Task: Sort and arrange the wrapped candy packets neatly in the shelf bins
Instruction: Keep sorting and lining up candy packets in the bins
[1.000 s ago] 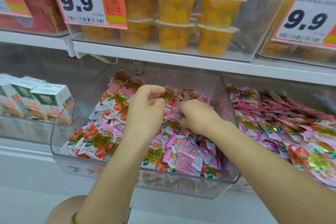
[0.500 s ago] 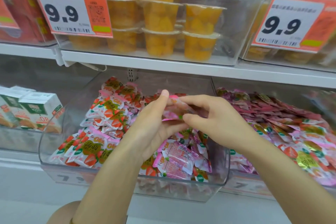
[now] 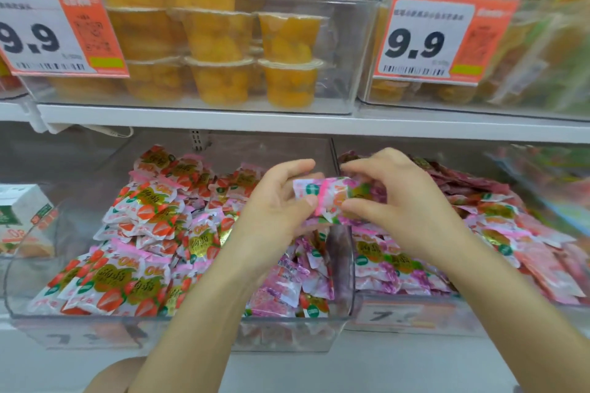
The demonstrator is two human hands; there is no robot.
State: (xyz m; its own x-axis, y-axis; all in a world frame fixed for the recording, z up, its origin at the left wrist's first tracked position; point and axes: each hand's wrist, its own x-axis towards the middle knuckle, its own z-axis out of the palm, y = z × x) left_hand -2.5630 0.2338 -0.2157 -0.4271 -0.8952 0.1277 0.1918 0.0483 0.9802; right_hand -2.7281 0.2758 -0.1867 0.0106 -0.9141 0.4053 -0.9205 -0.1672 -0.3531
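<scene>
A: What is seen nearest?

B: Two bare forearms are raised from six o'clock. A small bunch of candy packets (image 3: 332,199) is pinched between the left hand (image 3: 281,201) and the right hand (image 3: 405,201), both closed on it, above the divide between two bins.

A: What lies under them?

B: A clear bin (image 3: 178,325) at seven o'clock is filled with strawberry-printed packets (image 3: 134,268); its right part is partly hidden by the left forearm, and pink packets (image 3: 287,284) are seen there. A second bin (image 3: 408,316) at four o'clock holds pink and purple packets (image 3: 498,223), partly covered by the right wrist.

A: And farther off?

B: A white carton (image 3: 22,217) is seen at nine o'clock. Above, the white shelf (image 3: 287,121) carries a clear bin of orange fruit cups (image 3: 220,54), flanked by two 9.9 price tags (image 3: 427,41), the left one cut off by the frame edge.
</scene>
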